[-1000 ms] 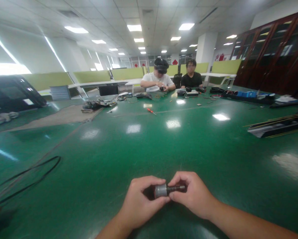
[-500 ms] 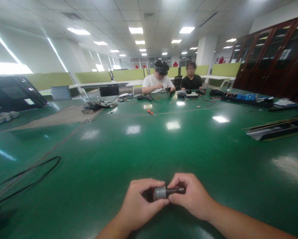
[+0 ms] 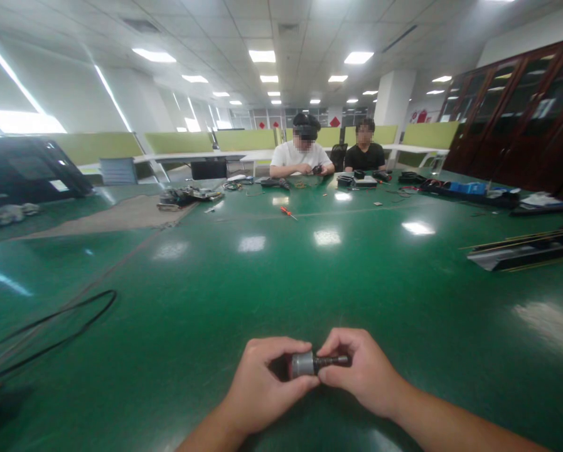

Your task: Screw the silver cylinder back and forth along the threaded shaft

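Note:
Low in the middle of the view, my left hand (image 3: 262, 386) is closed round the silver body of a small cylindrical metal part (image 3: 304, 364). My right hand (image 3: 359, 370) pinches the part's dark threaded shaft (image 3: 332, 360), which sticks out to the right. Both hands hover just above the glossy green table (image 3: 272, 276), fingertips almost touching each other. The left end of the part is hidden inside my left fist.
A black cable (image 3: 50, 329) loops at the left. A long black rail (image 3: 526, 254) lies at the right. A red screwdriver (image 3: 288, 213) lies mid-table. Two people (image 3: 302, 154) sit at the far end among tools and parts. Dark cabinets (image 3: 521, 107) line the right wall.
My hands and the part have kept their grip and stayed nearly still. The view has tilted slightly, so the far scene sits a little lower.

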A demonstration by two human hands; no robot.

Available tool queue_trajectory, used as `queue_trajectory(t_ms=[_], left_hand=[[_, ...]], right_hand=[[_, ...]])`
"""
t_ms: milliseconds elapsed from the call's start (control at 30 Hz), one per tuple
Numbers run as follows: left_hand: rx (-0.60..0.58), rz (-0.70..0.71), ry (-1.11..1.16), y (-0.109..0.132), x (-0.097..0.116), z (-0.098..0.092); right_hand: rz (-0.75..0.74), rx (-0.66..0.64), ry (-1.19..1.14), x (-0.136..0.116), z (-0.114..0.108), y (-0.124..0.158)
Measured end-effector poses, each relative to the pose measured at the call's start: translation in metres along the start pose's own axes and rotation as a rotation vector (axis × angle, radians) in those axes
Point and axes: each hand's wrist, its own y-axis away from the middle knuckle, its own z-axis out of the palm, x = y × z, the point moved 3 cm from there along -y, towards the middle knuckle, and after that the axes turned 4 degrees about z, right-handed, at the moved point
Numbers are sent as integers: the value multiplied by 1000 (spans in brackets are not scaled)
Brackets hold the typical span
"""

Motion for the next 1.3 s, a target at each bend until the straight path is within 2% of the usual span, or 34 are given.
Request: queue_trajectory(t_ms=[1300], left_hand=[[5,4,41,-3,6,-2]], right_hand=[[55,-7,-47,-1,-1,1]])
